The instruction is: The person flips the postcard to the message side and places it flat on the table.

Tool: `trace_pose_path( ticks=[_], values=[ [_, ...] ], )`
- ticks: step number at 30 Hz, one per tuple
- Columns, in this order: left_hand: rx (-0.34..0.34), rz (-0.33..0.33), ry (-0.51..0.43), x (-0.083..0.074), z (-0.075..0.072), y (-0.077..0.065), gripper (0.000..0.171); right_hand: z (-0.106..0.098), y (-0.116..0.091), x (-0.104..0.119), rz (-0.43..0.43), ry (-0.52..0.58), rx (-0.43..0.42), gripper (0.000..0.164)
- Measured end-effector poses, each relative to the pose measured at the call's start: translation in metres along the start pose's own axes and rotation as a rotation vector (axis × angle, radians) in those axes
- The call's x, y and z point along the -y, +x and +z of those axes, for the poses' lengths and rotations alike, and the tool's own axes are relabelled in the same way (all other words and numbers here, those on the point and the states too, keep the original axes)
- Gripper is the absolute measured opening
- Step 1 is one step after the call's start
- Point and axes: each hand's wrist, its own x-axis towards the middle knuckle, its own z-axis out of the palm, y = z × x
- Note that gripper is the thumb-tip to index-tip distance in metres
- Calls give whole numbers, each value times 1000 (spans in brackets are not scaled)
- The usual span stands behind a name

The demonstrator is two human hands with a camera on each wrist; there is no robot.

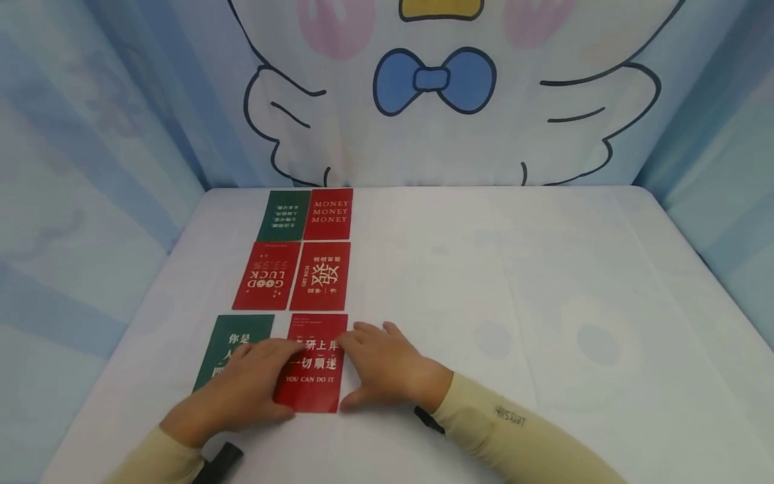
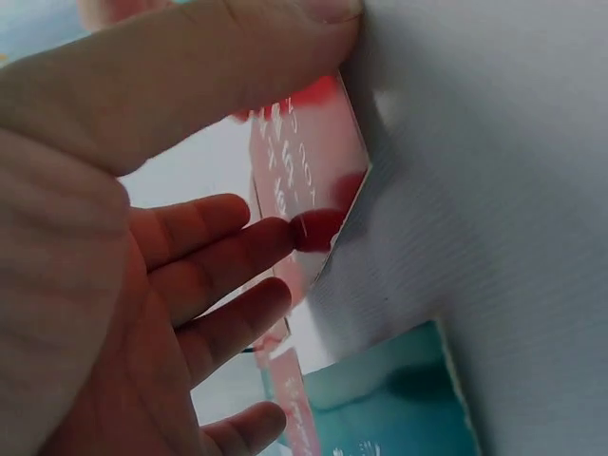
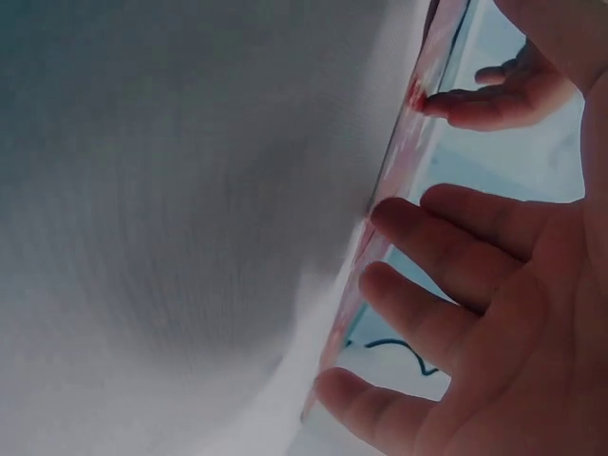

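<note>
A red card (image 1: 316, 395) is apparently being aligned between spread fingers (image 1: 285, 347) of left hand (image 1: 244, 386) and right hand (image 1: 388, 368), light nudging seemingly needed next.

Curtained nook, cartoon-printed backdrop (image 1: 433, 138)

Tabletop (image 1: 574, 269) passable toward far right corner. Right sleeve (image 1: 526, 433) obstructs toward near edge; left grip (image 1: 244, 390) blocks cards (image 1: 314, 396) toward left edge.

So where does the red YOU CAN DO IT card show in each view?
Head: the red card, below and left of centre.
Left wrist: card slightly above centre, tilted.
Right wrist: card, upper right of centre, nearly edge-on.
Shared landmark: the left hand, in all three.
</note>
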Motion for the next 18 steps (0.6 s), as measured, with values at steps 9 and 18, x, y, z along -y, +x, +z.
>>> trace_pose_path(
  ticks=[9, 18],
  values=[
    [50, 26, -83, 4, -9, -1, 97, 3, 3, 5, -12, -120, -39, 79],
    [64, 37, -139, 12, -7, -2, 97, 7, 4, 4, -25, -174, -77, 58]
  ],
)
